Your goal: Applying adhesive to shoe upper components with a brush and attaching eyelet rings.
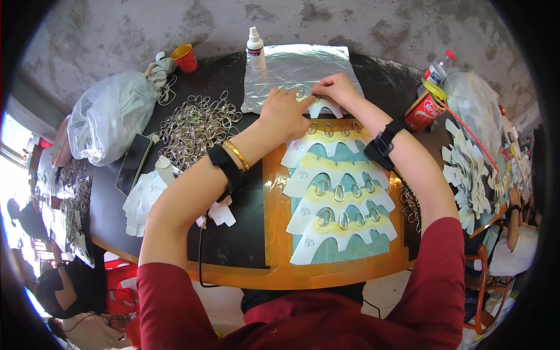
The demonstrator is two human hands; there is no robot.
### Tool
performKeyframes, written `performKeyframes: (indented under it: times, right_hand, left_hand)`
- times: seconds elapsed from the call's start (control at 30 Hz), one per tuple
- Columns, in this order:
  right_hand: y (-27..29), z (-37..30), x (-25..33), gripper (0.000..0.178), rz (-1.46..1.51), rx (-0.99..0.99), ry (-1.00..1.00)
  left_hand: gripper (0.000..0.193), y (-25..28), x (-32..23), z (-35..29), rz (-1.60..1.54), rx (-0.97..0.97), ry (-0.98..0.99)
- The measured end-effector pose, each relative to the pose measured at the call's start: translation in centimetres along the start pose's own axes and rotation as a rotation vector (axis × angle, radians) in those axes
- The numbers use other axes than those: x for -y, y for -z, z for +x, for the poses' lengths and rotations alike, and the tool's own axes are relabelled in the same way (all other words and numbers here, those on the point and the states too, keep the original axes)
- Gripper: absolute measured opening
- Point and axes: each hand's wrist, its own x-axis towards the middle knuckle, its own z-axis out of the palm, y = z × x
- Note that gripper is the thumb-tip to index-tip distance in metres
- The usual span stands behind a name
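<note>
My left hand (284, 112) presses down on a white scalloped paper piece (322, 108) at the far end of an overlapping row of similar pieces (338, 198). Metal oval rings (339, 192) sit in rows on those white, yellow and teal pieces. My right hand (333, 88) pinches the top edge of the same white piece, fingers closed on it; a small ring may be under the fingertips, but I cannot tell. Both wrists wear black bands, the left also a gold bangle.
A pile of loose metal rings (195, 125) lies left of my hands, near a phone (133, 163) and a clear plastic bag (111, 116). Silver foil sheet (297, 70), white bottle (255, 49), red cup (185, 58), red can (424, 111), stacked white cutouts (466, 175).
</note>
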Motion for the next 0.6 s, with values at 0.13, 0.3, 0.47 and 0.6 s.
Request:
performKeyframes:
  times: [0.13, 0.3, 0.47, 0.6]
  right_hand:
    - [0.0, 0.0, -0.2, 0.018, -0.009, 0.003, 0.021]
    - [-0.6, 0.0, -0.2, 0.02, -0.086, -0.11, 0.017]
    - [0.5, 0.5, -1.0, 0.03, 0.067, -0.022, -0.043]
    - [0.4, 0.1, 0.8, 0.031, 0.346, 0.044, -0.213]
  left_hand:
    - [0.048, 0.2, 0.0, 0.3, 0.005, 0.038, 0.006]
    - [0.048, 0.2, 0.1, 0.1, 0.008, 0.011, 0.001]
    - [0.05, 0.4, -0.4, 0.2, 0.007, 0.008, -0.001]
    - [0.058, 1.4, 0.2, -0.1, -0.068, 0.064, 0.062]
